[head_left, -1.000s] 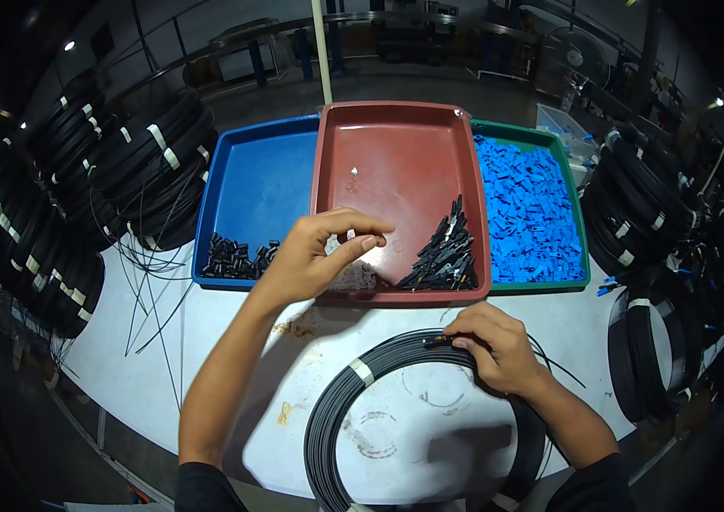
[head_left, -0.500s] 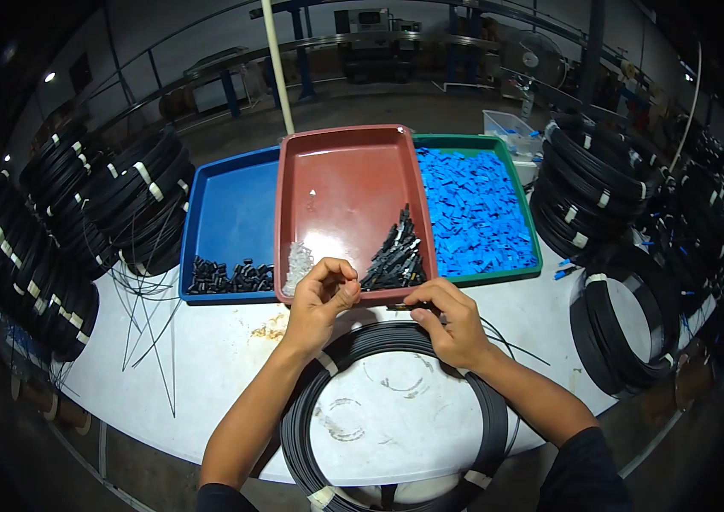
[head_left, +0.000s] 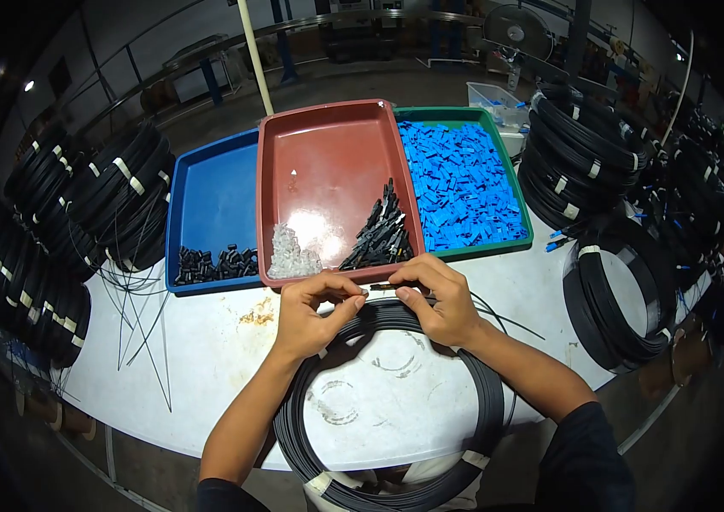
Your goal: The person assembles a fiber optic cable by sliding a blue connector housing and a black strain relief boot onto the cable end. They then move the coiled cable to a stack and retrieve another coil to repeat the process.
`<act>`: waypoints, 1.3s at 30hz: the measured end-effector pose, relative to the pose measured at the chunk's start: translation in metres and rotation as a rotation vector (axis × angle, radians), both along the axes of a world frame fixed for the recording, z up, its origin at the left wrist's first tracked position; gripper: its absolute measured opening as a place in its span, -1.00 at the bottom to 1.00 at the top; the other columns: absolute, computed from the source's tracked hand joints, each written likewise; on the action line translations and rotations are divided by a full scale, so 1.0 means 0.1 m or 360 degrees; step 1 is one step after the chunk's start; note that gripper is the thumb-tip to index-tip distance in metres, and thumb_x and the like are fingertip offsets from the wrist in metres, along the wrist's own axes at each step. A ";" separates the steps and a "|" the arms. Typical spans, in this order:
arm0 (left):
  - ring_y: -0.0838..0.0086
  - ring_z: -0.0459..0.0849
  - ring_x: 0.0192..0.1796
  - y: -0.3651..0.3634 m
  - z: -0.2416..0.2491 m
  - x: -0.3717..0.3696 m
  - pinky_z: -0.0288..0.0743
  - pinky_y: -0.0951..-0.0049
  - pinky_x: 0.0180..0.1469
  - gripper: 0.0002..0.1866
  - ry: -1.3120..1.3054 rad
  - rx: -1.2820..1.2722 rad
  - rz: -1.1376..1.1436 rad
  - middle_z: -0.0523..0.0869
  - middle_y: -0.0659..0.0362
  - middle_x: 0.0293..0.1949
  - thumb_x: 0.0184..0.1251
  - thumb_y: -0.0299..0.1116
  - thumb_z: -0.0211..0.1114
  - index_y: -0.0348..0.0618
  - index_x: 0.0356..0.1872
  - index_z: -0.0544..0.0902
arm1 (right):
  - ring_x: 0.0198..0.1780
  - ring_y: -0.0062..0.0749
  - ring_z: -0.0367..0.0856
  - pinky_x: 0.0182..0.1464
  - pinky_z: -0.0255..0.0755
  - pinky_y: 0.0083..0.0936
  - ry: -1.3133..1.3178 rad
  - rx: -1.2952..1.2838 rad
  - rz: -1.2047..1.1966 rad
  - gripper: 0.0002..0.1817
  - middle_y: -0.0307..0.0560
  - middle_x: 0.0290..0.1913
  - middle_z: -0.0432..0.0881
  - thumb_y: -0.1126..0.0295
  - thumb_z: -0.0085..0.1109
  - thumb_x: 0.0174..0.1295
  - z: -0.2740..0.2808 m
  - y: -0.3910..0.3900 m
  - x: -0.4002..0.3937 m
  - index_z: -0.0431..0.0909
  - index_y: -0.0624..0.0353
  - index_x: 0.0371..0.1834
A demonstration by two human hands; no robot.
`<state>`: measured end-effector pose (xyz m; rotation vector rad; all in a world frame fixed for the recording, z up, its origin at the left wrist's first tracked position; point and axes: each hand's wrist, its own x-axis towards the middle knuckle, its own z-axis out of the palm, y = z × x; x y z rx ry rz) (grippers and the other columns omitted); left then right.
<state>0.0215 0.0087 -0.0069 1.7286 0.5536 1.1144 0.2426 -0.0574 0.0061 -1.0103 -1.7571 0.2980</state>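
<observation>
My right hand (head_left: pixel 439 305) pinches a slim black cable connector (head_left: pixel 382 287), its tip pointing left. Facing it, my left hand (head_left: pixel 315 312) has thumb and index finger pressed together close to that tip. Something tiny and pale shows at those fingertips, too small to make out. Under both hands lies a big coil of black cable (head_left: pixel 492 401), bound with white tape. Beyond the hands, a red tray (head_left: pixel 328 145) holds a pile of small clear plastic pieces (head_left: pixel 294 254) on the left and a heap of slim black connector parts (head_left: pixel 379 235) on the right.
A blue tray (head_left: pixel 213 188) with short black pieces (head_left: pixel 217 266) stands left of the red one. On its right, a green tray (head_left: pixel 526 200) is full of blue plastic parts (head_left: pixel 460 183). Stacked cable coils (head_left: pixel 588 154) flank both sides; another coil (head_left: pixel 614 299) sits at right.
My left hand has moved from the red tray's front edge toward my right hand, and its fingertips now meet the connector's tip. The view has tilted down slightly.
</observation>
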 end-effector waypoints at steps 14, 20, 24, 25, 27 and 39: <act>0.53 0.73 -0.19 0.02 -0.04 -0.03 0.59 0.52 -0.05 -0.88 0.0097 0.0098 0.0021 0.80 0.10 -0.24 0.27 -0.67 0.42 -0.38 -0.18 0.73 | -0.15 -0.10 0.70 -0.10 0.57 -0.31 -0.0061 0.0048 0.0046 -0.86 0.07 -0.20 0.67 0.62 0.26 0.24 -0.01 0.01 0.00 0.66 0.31 -0.15; 0.51 0.75 -0.18 0.02 -0.05 -0.03 0.61 0.51 -0.04 -0.88 0.0163 0.0165 0.0075 0.82 0.07 -0.23 0.24 -0.68 0.43 -0.39 -0.21 0.74 | -0.21 -0.09 0.70 -0.16 0.57 -0.34 -0.0087 0.0116 0.0017 -0.84 0.07 -0.21 0.66 0.69 0.27 0.18 -0.03 0.02 -0.01 0.66 0.32 -0.17; 0.58 0.76 -0.37 0.02 -0.08 0.03 0.62 0.55 -0.25 -0.94 0.0058 0.0345 0.0206 0.84 0.14 -0.39 0.17 -0.57 0.49 -0.31 -0.33 0.81 | -0.24 -0.09 0.68 -0.19 0.55 -0.33 -0.0104 0.0090 0.0006 -0.82 0.06 -0.24 0.64 0.71 0.28 0.15 -0.03 0.01 -0.01 0.66 0.32 -0.18; 0.58 0.76 -0.37 0.02 -0.08 0.03 0.62 0.55 -0.25 -0.94 0.0059 0.0341 0.0207 0.84 0.14 -0.39 0.17 -0.57 0.49 -0.31 -0.33 0.81 | -0.26 -0.10 0.67 -0.20 0.55 -0.33 -0.0125 0.0122 0.0014 -0.81 0.06 -0.24 0.63 0.71 0.28 0.14 -0.05 0.01 -0.01 0.66 0.32 -0.18; 0.57 0.77 -0.37 0.02 -0.06 0.02 0.63 0.55 -0.24 -0.93 0.0157 0.0323 0.0171 0.85 0.13 -0.39 0.15 -0.57 0.51 -0.31 -0.34 0.81 | -0.27 -0.11 0.66 -0.21 0.54 -0.32 -0.0149 0.0146 0.0025 -0.80 0.05 -0.25 0.63 0.72 0.29 0.13 -0.05 0.01 0.00 0.66 0.32 -0.18; 0.54 0.78 -0.35 0.03 -0.05 0.00 0.65 0.52 -0.16 -0.69 -0.0008 0.0339 0.0070 0.85 0.10 -0.32 0.08 -0.58 0.59 -0.33 -0.10 0.78 | -0.16 -0.06 0.70 -0.13 0.56 -0.29 -0.0130 0.0145 -0.0013 -0.76 0.05 -0.20 0.66 0.70 0.32 0.10 -0.07 0.05 0.00 0.64 0.30 -0.14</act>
